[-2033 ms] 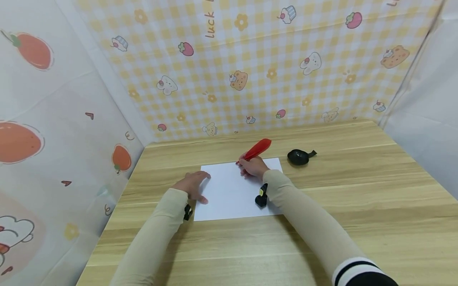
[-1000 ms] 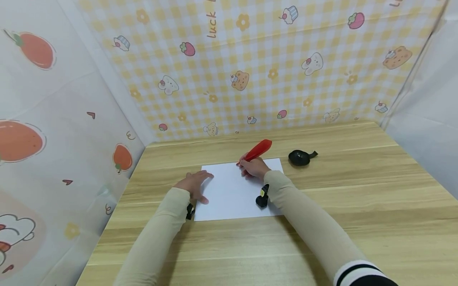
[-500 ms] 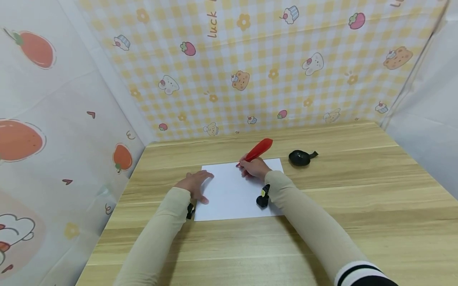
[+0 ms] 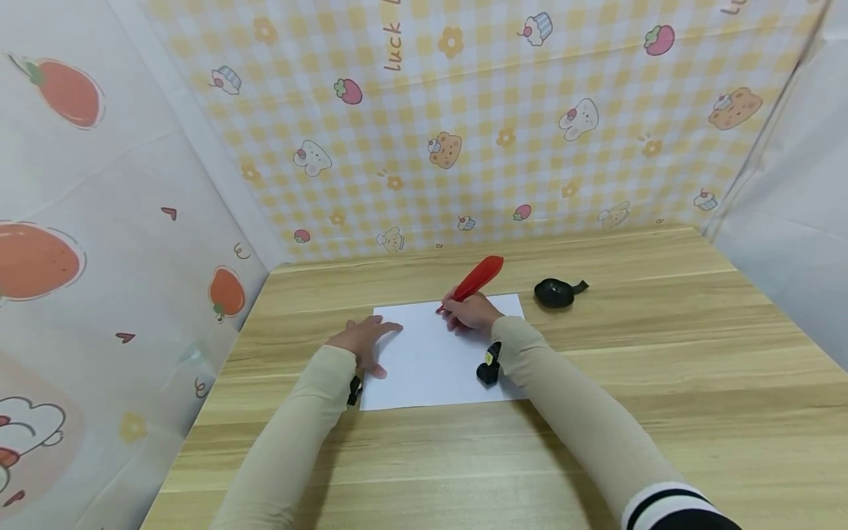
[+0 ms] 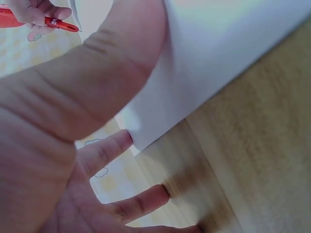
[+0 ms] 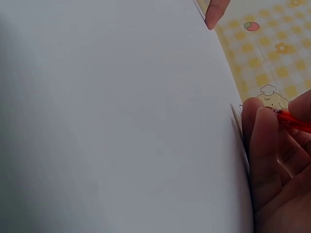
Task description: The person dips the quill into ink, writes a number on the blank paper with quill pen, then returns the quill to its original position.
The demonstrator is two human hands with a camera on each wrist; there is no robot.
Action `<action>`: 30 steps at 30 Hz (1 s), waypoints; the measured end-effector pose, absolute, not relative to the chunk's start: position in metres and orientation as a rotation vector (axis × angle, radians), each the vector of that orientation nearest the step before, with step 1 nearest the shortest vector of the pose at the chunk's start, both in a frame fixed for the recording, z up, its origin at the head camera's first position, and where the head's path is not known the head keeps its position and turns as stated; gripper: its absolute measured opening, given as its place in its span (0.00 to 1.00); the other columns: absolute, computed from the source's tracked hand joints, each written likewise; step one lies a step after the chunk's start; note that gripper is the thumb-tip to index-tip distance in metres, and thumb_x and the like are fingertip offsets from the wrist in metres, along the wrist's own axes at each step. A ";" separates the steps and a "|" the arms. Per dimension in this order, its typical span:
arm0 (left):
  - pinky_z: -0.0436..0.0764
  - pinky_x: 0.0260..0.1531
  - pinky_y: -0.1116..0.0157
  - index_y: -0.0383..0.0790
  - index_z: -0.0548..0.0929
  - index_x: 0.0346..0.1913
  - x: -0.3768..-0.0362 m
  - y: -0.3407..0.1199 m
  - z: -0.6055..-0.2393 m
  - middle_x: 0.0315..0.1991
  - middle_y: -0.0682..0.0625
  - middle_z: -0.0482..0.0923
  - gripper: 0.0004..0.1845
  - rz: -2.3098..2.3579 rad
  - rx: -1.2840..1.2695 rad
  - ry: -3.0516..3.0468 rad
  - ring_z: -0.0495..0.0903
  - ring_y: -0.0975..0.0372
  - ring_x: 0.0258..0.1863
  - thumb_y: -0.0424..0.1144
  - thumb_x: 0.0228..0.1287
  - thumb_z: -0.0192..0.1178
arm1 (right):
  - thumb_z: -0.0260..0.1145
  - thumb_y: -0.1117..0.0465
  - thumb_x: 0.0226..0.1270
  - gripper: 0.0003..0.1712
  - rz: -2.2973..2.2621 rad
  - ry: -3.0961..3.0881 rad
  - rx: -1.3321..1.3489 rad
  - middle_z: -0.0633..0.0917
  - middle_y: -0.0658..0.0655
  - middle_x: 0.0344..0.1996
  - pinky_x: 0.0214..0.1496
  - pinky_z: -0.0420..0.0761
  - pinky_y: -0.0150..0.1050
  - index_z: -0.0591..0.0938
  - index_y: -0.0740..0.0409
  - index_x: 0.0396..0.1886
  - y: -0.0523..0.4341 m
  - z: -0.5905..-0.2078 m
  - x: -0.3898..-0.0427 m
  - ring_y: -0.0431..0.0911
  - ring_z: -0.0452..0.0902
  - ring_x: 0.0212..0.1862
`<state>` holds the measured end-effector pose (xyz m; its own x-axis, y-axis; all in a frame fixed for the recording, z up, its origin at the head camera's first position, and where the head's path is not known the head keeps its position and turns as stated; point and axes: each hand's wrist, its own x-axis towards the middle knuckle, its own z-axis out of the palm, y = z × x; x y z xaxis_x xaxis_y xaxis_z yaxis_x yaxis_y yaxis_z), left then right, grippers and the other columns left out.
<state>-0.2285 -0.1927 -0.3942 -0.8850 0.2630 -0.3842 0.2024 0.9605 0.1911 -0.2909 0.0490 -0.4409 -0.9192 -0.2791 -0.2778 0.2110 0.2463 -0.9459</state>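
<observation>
Pen (image 4: 475, 280) tip has crept toward the person, slightly farther in from the far edge of the paper (image 4: 430, 372); the left hand's (image 4: 361, 342) forefinger has also stretched farther over the paper. Together these shifts suggest a short stroke being made while the paper is steadied; no mark can be made out, and whether the tip touches is too small to tell.

Right hand (image 4: 472, 311) pinches the pen low, near its tip, with the broad red end leaning up and rightward past the fingers; the pen stands over the paper's far part, right of its middle. Left hand grips nothing; its fingers are spread, the thumb and forefinger on the paper's left side, others beyond the edge over the table (image 4: 636, 383).

As for containers, the black thing (image 4: 554, 293) lies on the table, right of the paper and apart from it; it might be a holder, but whether it is hollow or has anything inside cannot be told.
</observation>
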 end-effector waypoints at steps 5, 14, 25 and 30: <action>0.70 0.50 0.36 0.57 0.67 0.71 -0.228 -0.191 -0.393 0.75 0.41 0.52 0.50 0.201 0.328 2.696 0.56 0.34 0.66 0.42 0.39 0.80 | 0.56 0.63 0.70 0.09 -1.701 2.126 -0.071 0.84 0.58 0.33 0.26 0.80 0.35 0.77 0.59 0.46 0.051 -0.441 -0.291 0.45 0.79 0.24; 0.71 0.50 0.37 0.59 0.66 0.71 -0.231 -0.195 -0.393 0.75 0.42 0.51 0.51 0.199 0.317 2.663 0.55 0.35 0.67 0.44 0.40 0.79 | 0.56 0.62 0.70 0.10 -1.665 2.129 -0.104 0.84 0.59 0.32 0.27 0.81 0.35 0.77 0.59 0.47 0.051 -0.441 -0.290 0.45 0.80 0.25; 0.68 0.51 0.33 0.58 0.65 0.71 -0.226 -0.192 -0.391 0.76 0.42 0.47 0.49 0.253 0.302 2.669 0.52 0.34 0.68 0.49 0.44 0.78 | 0.57 0.61 0.70 0.10 -1.658 2.124 -0.117 0.84 0.58 0.34 0.29 0.81 0.36 0.78 0.58 0.47 0.052 -0.441 -0.290 0.46 0.80 0.27; 0.69 0.50 0.34 0.59 0.66 0.71 -0.225 -0.191 -0.393 0.76 0.42 0.48 0.49 0.246 0.287 2.677 0.52 0.35 0.68 0.48 0.43 0.78 | 0.57 0.61 0.70 0.10 -1.638 2.118 -0.119 0.84 0.59 0.34 0.29 0.81 0.36 0.78 0.59 0.48 0.052 -0.440 -0.289 0.46 0.81 0.27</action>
